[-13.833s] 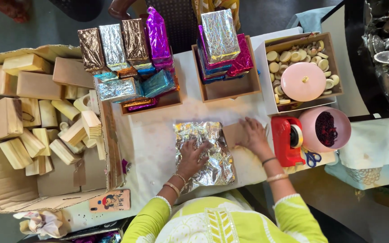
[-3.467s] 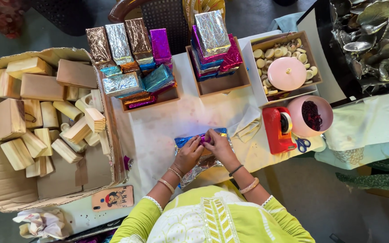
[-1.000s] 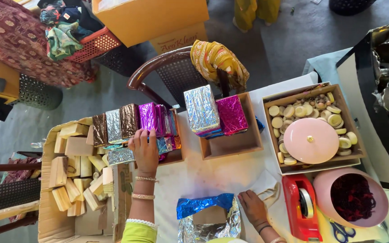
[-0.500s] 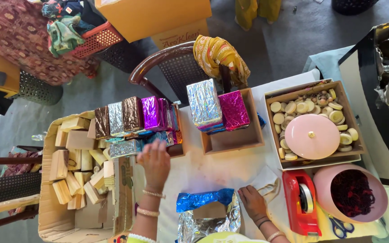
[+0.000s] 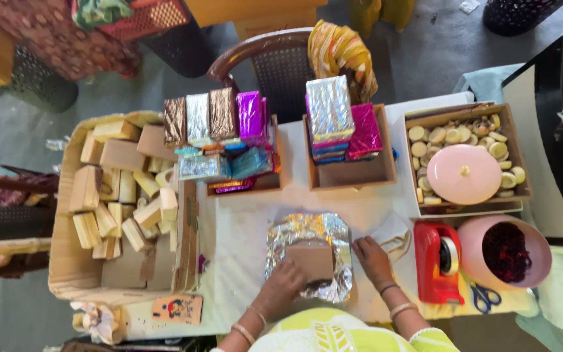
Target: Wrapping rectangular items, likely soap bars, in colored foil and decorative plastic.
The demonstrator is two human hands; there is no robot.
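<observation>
Down at my left sits a big cardboard carton (image 5: 73, 287) heaped with plain tan boxes (image 5: 115, 195), blocky and matte, lying at all angles. Beyond the foil, a shallow wooden tray (image 5: 265, 184) holds wrapped boxes (image 5: 219, 117) in bronze, silver and magenta foil, some upright in a row, others flat in front of them. Just beside it a second wooden tray (image 5: 360, 176) carries a small stack topped by a silver parcel (image 5: 328, 107), with a magenta one leaning next to it. To the right, an open box (image 5: 412, 160) is full of pale round discs, and a smooth pink lid (image 5: 464, 175) rests on them. Near it stands a pink bowl (image 5: 539, 254) of dark red bits, with a red tape dispenser (image 5: 436, 261) and blue-handled scissors (image 5: 485, 296) close by.

On the white desk (image 5: 236, 241) in front of me lies a crinkled silver foil sheet (image 5: 307, 255), shiny and creased, with a brown cardboard box (image 5: 309, 261) set in its middle. My left hand (image 5: 283, 287) lies on the near edge of that box, fingers curled against it. My right hand (image 5: 373, 259) rests flat at the sheet's right edge, fingers together, gripping nothing.
</observation>
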